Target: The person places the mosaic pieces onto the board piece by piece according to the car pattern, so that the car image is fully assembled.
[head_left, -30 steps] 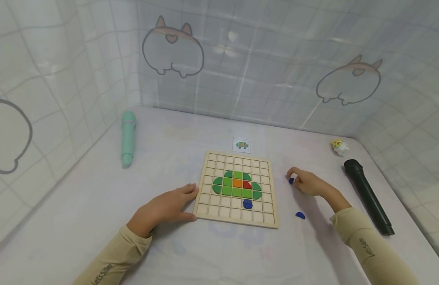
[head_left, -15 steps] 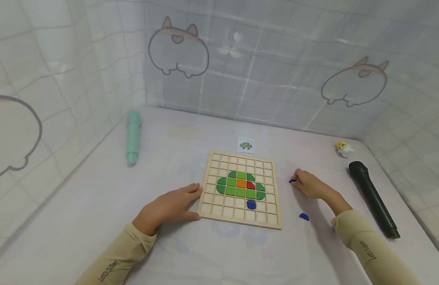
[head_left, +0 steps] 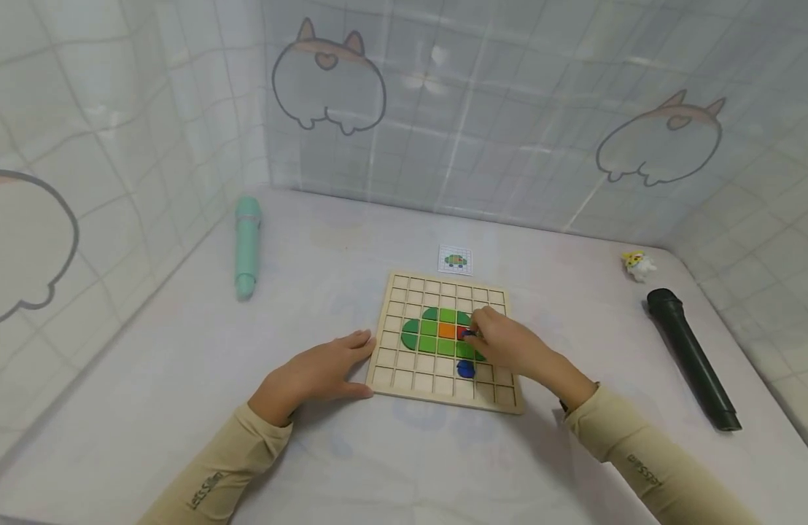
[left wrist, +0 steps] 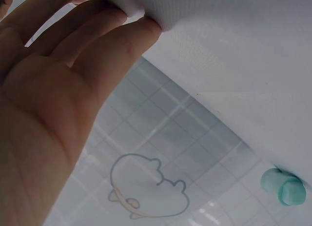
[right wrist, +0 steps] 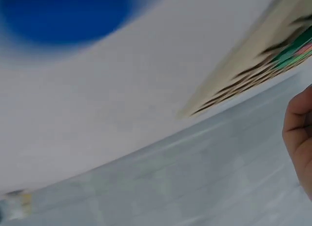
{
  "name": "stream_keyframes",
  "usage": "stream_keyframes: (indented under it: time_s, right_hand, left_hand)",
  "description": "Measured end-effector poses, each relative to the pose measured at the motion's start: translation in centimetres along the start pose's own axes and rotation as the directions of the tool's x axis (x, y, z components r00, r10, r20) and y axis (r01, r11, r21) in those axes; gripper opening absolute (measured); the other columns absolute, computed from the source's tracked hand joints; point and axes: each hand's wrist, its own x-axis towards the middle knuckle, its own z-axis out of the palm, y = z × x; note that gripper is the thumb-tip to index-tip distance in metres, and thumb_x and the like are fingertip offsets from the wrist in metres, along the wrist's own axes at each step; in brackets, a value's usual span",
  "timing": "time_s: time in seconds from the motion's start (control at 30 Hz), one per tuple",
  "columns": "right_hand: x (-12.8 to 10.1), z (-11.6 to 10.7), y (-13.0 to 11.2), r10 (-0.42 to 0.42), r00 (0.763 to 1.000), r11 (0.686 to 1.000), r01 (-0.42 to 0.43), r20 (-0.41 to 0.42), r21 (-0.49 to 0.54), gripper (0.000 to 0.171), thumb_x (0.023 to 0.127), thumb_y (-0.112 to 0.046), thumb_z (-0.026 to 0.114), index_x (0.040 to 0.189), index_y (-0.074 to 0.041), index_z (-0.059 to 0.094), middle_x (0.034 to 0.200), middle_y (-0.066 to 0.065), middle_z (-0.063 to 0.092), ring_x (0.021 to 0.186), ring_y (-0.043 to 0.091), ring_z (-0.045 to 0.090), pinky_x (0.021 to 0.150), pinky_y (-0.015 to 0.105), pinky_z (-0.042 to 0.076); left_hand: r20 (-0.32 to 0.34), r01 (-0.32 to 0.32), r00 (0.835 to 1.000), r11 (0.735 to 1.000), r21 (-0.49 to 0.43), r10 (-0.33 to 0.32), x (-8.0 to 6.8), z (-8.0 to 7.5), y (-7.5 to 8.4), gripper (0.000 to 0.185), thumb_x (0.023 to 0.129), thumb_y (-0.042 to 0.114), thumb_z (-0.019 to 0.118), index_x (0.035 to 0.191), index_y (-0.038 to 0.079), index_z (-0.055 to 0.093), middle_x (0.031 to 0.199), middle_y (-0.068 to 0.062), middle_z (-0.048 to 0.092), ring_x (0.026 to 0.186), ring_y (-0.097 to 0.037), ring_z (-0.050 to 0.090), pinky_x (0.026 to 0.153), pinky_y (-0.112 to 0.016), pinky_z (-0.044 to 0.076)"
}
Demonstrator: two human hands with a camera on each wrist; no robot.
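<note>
A wooden grid board (head_left: 402, 379) lies on the white cloth, with green, orange and red tiles set in its middle. My left hand (head_left: 315, 375) rests at the board's left edge, fingers extended. Over the right part of the tiles, my right hand (head_left: 514, 348) pinches a small blue half-round piece (head_left: 468, 333). Two blue half-rounds (head_left: 466, 369) form a disc lower on the board. In the right wrist view another blue piece (right wrist: 68, 16) is large and blurred on the cloth; the right forearm hides it in the head view.
A small picture card (head_left: 455, 259) lies behind the board. At the left is a mint-green microphone-shaped object (head_left: 247, 248). A black microphone (head_left: 693, 357) and a small white and yellow figurine (head_left: 638, 266) lie at the right. Patterned curtain walls enclose the surface.
My right hand picked up a blue half-round from the cloth right of the board and carried it left over the tiles. My left hand stays at the board's edge.
</note>
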Motion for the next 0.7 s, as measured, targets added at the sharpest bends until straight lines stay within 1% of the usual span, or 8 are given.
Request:
stream_keyframes:
  time_s: [0.1, 0.17, 0.27, 0.37, 0.47, 0.7]
  right_hand:
    - [0.4, 1.0, -2.1, -0.087, 0.996, 0.995, 0.087, 0.005, -0.044, 0.016, 0.095, -0.018, 0.061, 0.091, -0.007, 0.05, 0.08, -0.001, 0.045, 0.068, 0.012, 0.043, 0.055, 0.024, 0.04]
    - [0.7, 1.8, -3.2, -0.126, 0.992, 0.99, 0.126, 0.008, -0.06, 0.017, 0.094, -0.019, 0.062, 0.087, -0.009, 0.049, 0.079, -0.002, 0.044, 0.067, 0.012, 0.042, 0.053, 0.024, 0.039]
    - [1.1, 2.7, -4.2, -0.151, 0.988, 0.985, 0.152, 0.019, -0.084, 0.018, 0.094, -0.021, 0.062, 0.085, -0.011, 0.049, 0.078, -0.004, 0.042, 0.069, 0.011, 0.042, 0.055, 0.023, 0.039]
    - [1.2, 3.3, -4.5, -0.15, 0.988, 0.982, 0.153, 0.034, -0.107, 0.018, 0.094, -0.023, 0.062, 0.085, -0.012, 0.049, 0.077, -0.005, 0.041, 0.07, 0.011, 0.042, 0.055, 0.023, 0.039]
    - [1.2, 3.7, -4.6, -0.127, 0.991, 0.984, 0.132, 0.047, -0.119, 0.018, 0.094, -0.025, 0.061, 0.087, -0.013, 0.049, 0.077, -0.005, 0.04, 0.069, 0.01, 0.041, 0.054, 0.023, 0.039]
    - [1.3, 3.7, -4.6, -0.068, 0.997, 0.992, 0.07, 0.022, -0.102, 0.021, 0.093, -0.029, 0.063, 0.091, -0.013, 0.05, 0.077, -0.004, 0.041, 0.07, 0.011, 0.042, 0.055, 0.025, 0.04]
  left_hand:
    - [0.0, -0.007, 1.0, 1.0, 0.001, 0.007, 0.1, 0.1, 0.0, 0.074, 0.085, 0.03, 0.072, 0.141, -0.006, 0.039, 0.147, -0.023, 0.031, 0.136, -0.035, 0.028, 0.105, -0.046, 0.03]
    - [0.0, -0.011, 1.0, 1.0, 0.002, 0.011, 0.1, 0.1, -0.1, 0.074, 0.085, 0.03, 0.072, 0.14, -0.007, 0.039, 0.147, -0.023, 0.031, 0.136, -0.035, 0.028, 0.105, -0.046, 0.03]
    - [-0.006, -0.017, 1.0, 1.0, 0.007, 0.017, 0.1, 0.2, -0.2, 0.074, 0.084, 0.03, 0.073, 0.14, -0.007, 0.04, 0.147, -0.024, 0.032, 0.136, -0.035, 0.029, 0.105, -0.046, 0.03]
    - [-0.011, -0.021, 1.0, 1.0, 0.008, 0.021, 0.2, 0.3, -0.2, 0.074, 0.084, 0.03, 0.073, 0.139, -0.007, 0.041, 0.147, -0.023, 0.033, 0.136, -0.035, 0.029, 0.105, -0.045, 0.03]
    - [-0.014, -0.031, 0.999, 0.999, 0.016, 0.031, 0.2, 0.3, -0.2, 0.073, 0.085, 0.03, 0.073, 0.139, -0.007, 0.041, 0.146, -0.023, 0.033, 0.135, -0.035, 0.029, 0.105, -0.044, 0.031]
    - [-0.017, -0.012, 1.0, 1.0, 0.007, 0.012, 0.2, 0.3, -0.4, 0.073, 0.084, 0.03, 0.073, 0.14, -0.006, 0.042, 0.147, -0.022, 0.033, 0.136, -0.034, 0.029, 0.105, -0.045, 0.031]
